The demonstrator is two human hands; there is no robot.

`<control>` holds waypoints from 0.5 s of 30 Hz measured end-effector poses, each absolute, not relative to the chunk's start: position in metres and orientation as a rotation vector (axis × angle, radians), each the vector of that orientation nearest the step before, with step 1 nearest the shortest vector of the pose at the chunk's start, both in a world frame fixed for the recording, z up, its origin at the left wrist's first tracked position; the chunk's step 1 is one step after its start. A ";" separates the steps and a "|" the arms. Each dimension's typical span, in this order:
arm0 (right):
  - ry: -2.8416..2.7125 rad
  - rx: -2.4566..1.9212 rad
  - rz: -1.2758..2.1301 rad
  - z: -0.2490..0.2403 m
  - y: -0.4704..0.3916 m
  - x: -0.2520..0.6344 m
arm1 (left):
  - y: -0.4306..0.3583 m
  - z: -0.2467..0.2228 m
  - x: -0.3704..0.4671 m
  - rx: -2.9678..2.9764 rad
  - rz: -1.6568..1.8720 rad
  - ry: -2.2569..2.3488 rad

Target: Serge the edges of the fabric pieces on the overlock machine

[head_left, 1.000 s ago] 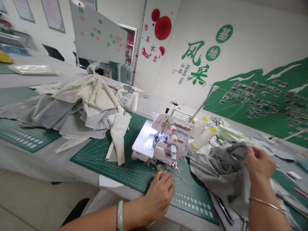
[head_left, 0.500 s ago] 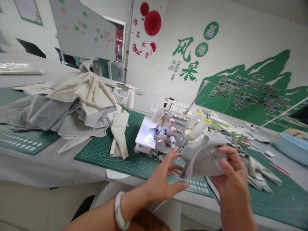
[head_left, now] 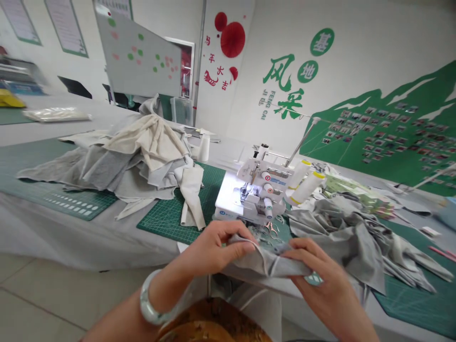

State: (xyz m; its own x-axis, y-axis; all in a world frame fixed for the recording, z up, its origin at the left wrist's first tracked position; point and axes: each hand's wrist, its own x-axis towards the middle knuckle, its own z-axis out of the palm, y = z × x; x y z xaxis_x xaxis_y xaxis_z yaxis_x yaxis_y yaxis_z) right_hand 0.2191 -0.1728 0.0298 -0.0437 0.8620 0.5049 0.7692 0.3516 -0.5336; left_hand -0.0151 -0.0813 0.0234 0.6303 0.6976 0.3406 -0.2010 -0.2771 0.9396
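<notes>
Both left hand (head_left: 217, 248) and right hand (head_left: 322, 271) pinch the grey cloth (head_left: 285, 267) between them; looks like edge-aligning; next move probably needs even grip; sewing machine (head_left: 261, 190) sits just beyond

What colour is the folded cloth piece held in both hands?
The folded cloth piece is light grey, best seen in the head view.

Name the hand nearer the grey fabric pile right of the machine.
Right: right hand just in front of the grey fabric pile; left hand farther left, in front of the sewing machine.
</notes>
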 end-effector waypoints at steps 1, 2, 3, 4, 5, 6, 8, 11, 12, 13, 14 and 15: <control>-1.870 -1.432 0.096 0.028 -0.174 0.214 | -0.086 0.023 -0.014 1.696 0.853 0.421; -1.875 -1.411 0.086 0.026 -0.174 0.209 | -0.090 0.023 -0.012 1.749 0.809 0.423; -1.862 -1.382 0.150 0.023 -0.174 0.202 | -0.092 0.022 -0.011 1.786 0.782 0.419; -1.831 -1.346 0.274 0.020 -0.174 0.197 | -0.092 0.021 -0.012 1.807 0.771 0.412; -1.764 -1.314 0.424 0.016 -0.175 0.192 | -0.089 0.019 -0.014 1.819 0.769 0.404; -1.668 -1.288 0.564 0.012 -0.175 0.190 | -0.082 0.015 -0.019 1.828 0.767 0.405; -1.410 -1.259 0.713 0.003 -0.175 0.191 | -0.062 0.004 -0.033 1.881 0.752 0.489; -1.076 -1.217 0.781 -0.008 -0.175 0.199 | -0.021 -0.027 -0.058 2.128 0.697 0.989; -0.997 -1.220 0.804 -0.009 -0.174 0.201 | -0.007 -0.039 -0.065 2.259 0.641 1.138; -0.950 -1.246 0.807 -0.010 -0.174 0.202 | 0.007 -0.050 -0.071 2.372 0.562 1.252; -0.937 -1.280 0.791 -0.011 -0.175 0.203 | 0.020 -0.059 -0.077 2.468 0.502 1.319; -0.944 -1.317 0.758 -0.012 -0.176 0.204 | 0.032 -0.064 -0.082 2.544 0.482 1.332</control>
